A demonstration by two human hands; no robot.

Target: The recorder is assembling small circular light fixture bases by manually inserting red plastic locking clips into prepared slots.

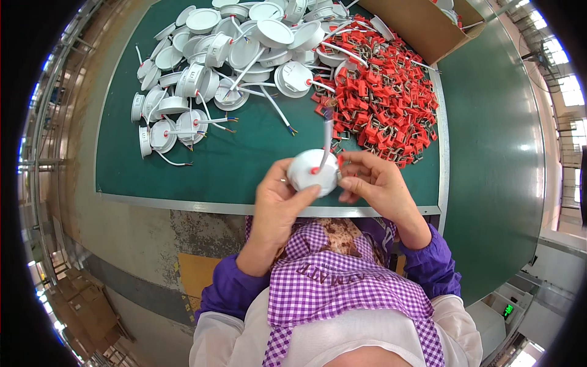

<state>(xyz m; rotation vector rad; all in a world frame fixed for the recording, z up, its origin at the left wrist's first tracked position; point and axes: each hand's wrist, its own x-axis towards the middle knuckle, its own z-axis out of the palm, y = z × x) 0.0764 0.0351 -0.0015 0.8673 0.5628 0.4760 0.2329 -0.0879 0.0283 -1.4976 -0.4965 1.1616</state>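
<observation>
A round white lamp housing [306, 164] is held just above the near edge of the green table. Its white cable stands up from a red grommet, blurred at the tip. My left hand [275, 199] is closed round the housing's left side, thumb across its back. At the right rim my right hand [380, 183] is closed in a pinch, and a small red clip [340, 160] shows at its fingertips. Whether the clip is seated on the housing cannot be made out. A heap of red clips with metal springs [388, 92] lies just beyond my right hand.
Many white lamp housings [244, 52] with loose cables are piled at the far left of the green table [147, 183]. A cardboard box [422, 27] stands behind the clips. Another green surface [495, 147] extends on the right, past a metal edge strip [444, 159].
</observation>
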